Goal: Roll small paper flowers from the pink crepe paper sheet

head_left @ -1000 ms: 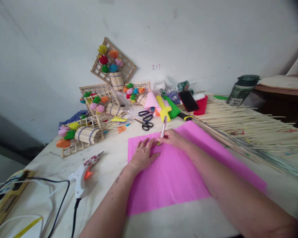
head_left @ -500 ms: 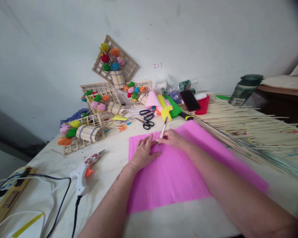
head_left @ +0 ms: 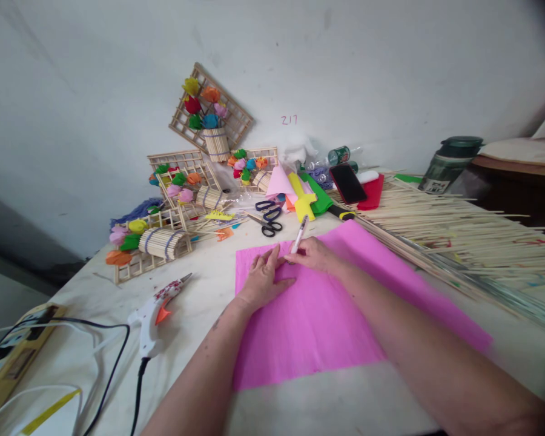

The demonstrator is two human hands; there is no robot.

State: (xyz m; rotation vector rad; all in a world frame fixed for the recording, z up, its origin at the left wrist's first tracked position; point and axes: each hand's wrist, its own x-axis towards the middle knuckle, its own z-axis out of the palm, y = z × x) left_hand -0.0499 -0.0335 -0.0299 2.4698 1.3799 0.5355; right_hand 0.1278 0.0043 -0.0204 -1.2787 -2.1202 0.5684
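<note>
A large sheet of pink crepe paper (head_left: pixel 309 321) lies flat on the table in front of me. My left hand (head_left: pixel 266 275) rests on its upper left part, fingers spread and pressing it down. Just to the right, my right hand (head_left: pixel 313 254) grips a white pen (head_left: pixel 300 234), held upright at a slant with its tip at the paper. The tip itself is mostly hidden by the fingers. Beyond the sheet's far edge lie black-handled scissors (head_left: pixel 271 221) and folded yellow paper (head_left: pixel 304 204).
A white glue gun (head_left: pixel 151 330) with its cord lies at left, near a power strip (head_left: pixel 18 363). Stick lattices with paper flowers (head_left: pixel 158 242) stand behind. At right are many thin wooden sticks (head_left: pixel 458 224), a phone (head_left: pixel 347 184) and a dark green bottle (head_left: pixel 452 166).
Almost nothing differs. Both hands stay in place on the pink paper, and the pen's top has tilted very slightly to the right.
</note>
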